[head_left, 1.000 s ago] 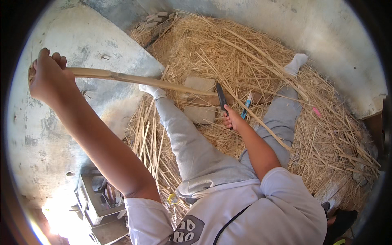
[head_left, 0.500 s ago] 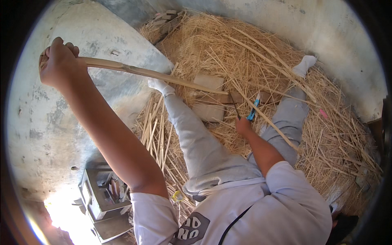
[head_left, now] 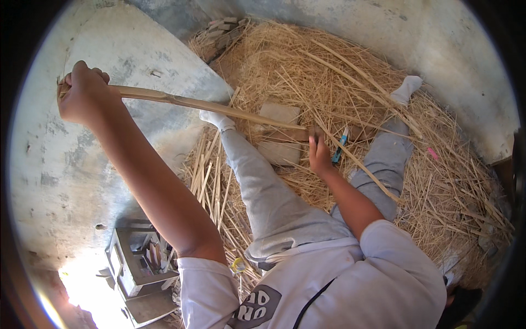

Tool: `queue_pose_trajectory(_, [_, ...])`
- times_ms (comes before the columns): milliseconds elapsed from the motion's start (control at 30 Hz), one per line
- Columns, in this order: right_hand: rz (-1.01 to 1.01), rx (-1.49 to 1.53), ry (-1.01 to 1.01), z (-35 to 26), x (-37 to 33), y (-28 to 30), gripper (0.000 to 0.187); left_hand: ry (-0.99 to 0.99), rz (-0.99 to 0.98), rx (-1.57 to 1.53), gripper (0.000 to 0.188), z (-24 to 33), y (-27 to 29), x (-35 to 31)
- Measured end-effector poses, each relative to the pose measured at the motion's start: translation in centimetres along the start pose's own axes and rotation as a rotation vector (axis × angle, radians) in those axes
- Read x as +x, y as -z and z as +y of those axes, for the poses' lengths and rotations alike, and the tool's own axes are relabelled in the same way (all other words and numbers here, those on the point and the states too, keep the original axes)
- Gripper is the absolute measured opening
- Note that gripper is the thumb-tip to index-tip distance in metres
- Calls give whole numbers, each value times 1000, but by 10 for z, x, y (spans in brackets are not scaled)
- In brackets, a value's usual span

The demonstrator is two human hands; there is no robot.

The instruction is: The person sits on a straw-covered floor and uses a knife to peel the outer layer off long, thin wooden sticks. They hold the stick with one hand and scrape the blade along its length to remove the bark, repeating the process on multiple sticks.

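My left hand [head_left: 86, 94], raised at the far left, is closed round one end of a long split bamboo strip [head_left: 211, 105]. The strip slants down to the right across the space over my left shin. At its far end is my right hand [head_left: 319, 156], closed on a dark, thin-bladed knife [head_left: 315, 132]; only a small dark part shows above the fingers, and whether it touches the strip is hard to tell. Just right of this hand lies a blue cutter [head_left: 341, 145].
Flat blocks [head_left: 279, 113] and a wooden board lie between my outstretched legs. Straw-like shavings [head_left: 329, 66] cover the floor, with cut strips [head_left: 204, 175] beside my left leg. Another strip [head_left: 361, 164] crosses my right leg. A grey cabinet [head_left: 129, 263] stands at lower left; walls curve around.
My right hand has moved up and slightly left toward the strip's end, and the knife blade shows less. My left hand has dropped slightly and shifted right with the strip.
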State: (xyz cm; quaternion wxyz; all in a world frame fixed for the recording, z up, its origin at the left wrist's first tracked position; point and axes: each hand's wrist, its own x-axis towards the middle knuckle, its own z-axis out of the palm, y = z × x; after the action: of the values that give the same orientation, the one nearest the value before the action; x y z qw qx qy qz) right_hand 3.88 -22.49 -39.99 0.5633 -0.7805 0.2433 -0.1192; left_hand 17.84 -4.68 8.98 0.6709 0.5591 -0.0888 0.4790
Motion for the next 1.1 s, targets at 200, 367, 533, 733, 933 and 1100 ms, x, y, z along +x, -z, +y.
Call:
queue_pose_trajectory(200, [-344,-68,-539,75,6,-19,53,-19,-14,-6,18,1,5,7])
queue_pose_trajectory(367, [-198,463,-922,41,26,4,48,117,-259,-275,31,11,16,-1])
queue_pose_trajectory(533, [-257,137,-574,-16,21,33,49,131,-575,-503,32,12,21,-4])
queue_pose_trajectory(733, [-2,198,174,-167,0,82,50,172,-859,-695,23,20,16,3])
queue_pose_trajectory(933, [419,681,646,-125,-39,55,49,-74,-640,-405,14,56,-13,-66])
queue_pose_trajectory(1100, [-307,311,-282,-42,-33,46,57,-24,-744,-515,21,49,-5,-56])
